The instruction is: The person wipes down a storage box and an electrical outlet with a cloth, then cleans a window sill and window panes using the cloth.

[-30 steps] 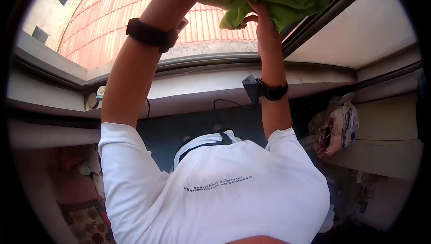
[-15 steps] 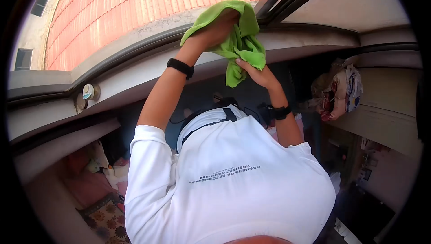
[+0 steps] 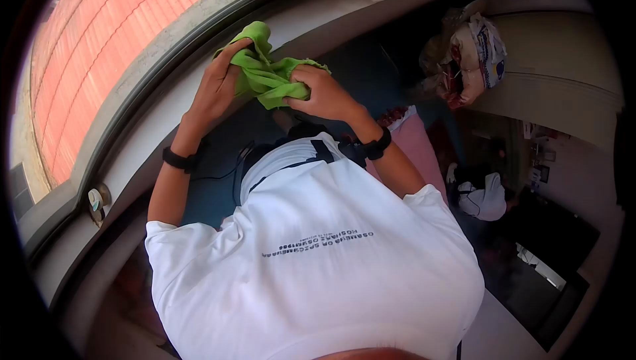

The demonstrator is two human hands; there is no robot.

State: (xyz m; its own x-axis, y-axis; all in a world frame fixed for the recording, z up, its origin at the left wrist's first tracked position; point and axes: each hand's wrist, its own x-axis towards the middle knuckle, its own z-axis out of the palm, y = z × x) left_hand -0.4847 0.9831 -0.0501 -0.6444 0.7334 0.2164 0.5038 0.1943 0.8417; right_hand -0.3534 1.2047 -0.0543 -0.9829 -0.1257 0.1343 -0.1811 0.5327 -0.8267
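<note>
A bright green cloth point(image 3: 260, 71) is bunched up between my two hands, in front of my chest and beside the window sill. My left hand point(image 3: 217, 83) grips its left side, fingers closed around the fabric. At the right end, my right hand point(image 3: 323, 95) is closed on the bunched cloth, with its thumb along the lower edge. Part of the fabric is hidden inside my fingers. Both wrists carry a black band.
The white window sill point(image 3: 142, 111) and dark window frame point(image 3: 192, 36) curve along the left. A red tiled roof point(image 3: 126, 42) shows outside. A small round white object point(image 3: 97, 197) sits on the sill. Plastic bags point(image 3: 467, 61) are at upper right, near a pink-covered surface point(image 3: 414, 144).
The cloth has come down and left, from over the sill to between my hands, and is now bunched. My right hand has moved up onto it; the view has turned.
</note>
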